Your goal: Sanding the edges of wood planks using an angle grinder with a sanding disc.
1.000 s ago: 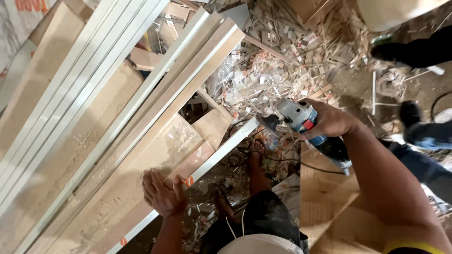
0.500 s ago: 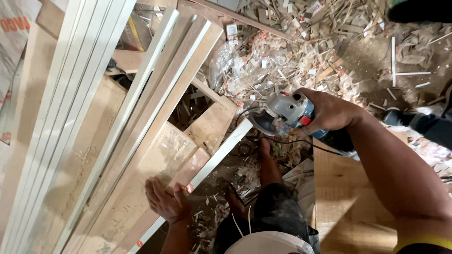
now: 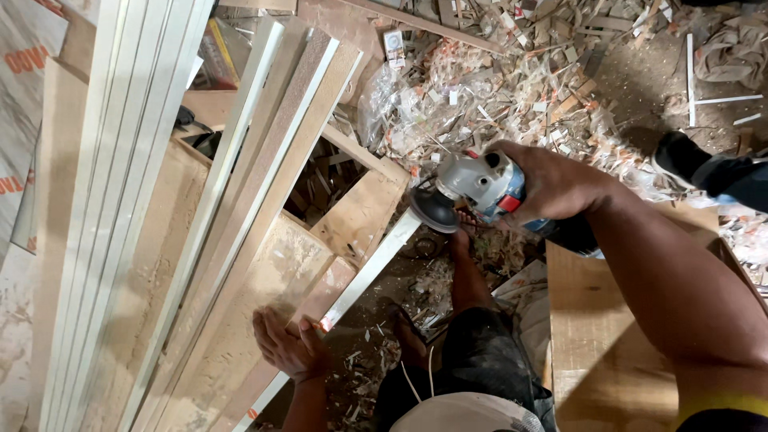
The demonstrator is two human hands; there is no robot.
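Note:
My right hand (image 3: 556,188) grips a blue and grey angle grinder (image 3: 480,188). Its dark disc (image 3: 434,210) sits at the upper end of a long white strip (image 3: 364,272) that slopes down to the left. My left hand (image 3: 290,346) lies flat, fingers spread, on a plywood board (image 3: 264,296) beside the lower part of that strip. My bare leg and foot (image 3: 468,276) show below the grinder, on the ground.
Long white strips and wood boards (image 3: 144,200) lean across the left half. Wood scraps, shavings and crumpled plastic (image 3: 512,80) cover the floor at the top. A plywood panel (image 3: 608,336) stands under my right arm. Another person's dark shoe (image 3: 688,160) is at the right edge.
My right hand has brought the grinder down and left, so the disc now sits at the white strip's end. My left hand stays pressed on the board.

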